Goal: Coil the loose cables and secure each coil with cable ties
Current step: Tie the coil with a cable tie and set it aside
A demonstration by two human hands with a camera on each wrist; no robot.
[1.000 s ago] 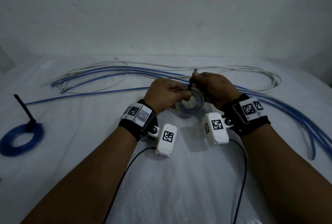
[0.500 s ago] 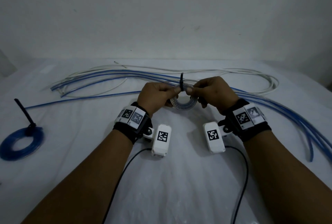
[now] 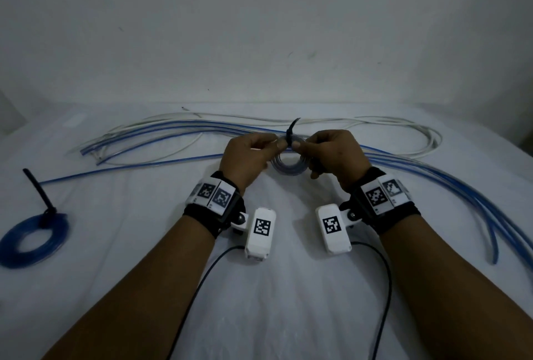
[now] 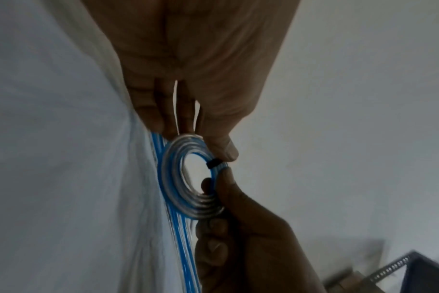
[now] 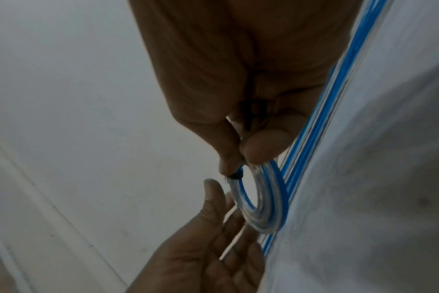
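A small coil of clear and blue cable (image 3: 289, 163) is held on edge just above the white table, between both hands. A black cable tie (image 3: 290, 136) wraps its top, with the tail sticking up. My left hand (image 3: 280, 144) pinches the coil just left of the tie and my right hand (image 3: 297, 145) pinches it just right of the tie. The left wrist view shows the coil (image 4: 171, 174) with the tie (image 4: 213, 163) beside the left thumb. In the right wrist view, thumb and forefinger grip the coil (image 5: 266, 208) at the tie (image 5: 234, 175).
A tied blue coil (image 3: 34, 238) with a black tie tail lies at the far left. Loose blue cables (image 3: 173, 131) and white cables (image 3: 403, 126) run across the back of the table (image 3: 288, 316). More blue cables (image 3: 467, 192) sweep down the right side.
The coil, lying low under the hands a second ago, now stands between the fingertips with the tie's tail sticking up. Since half a second ago the hands have barely moved.
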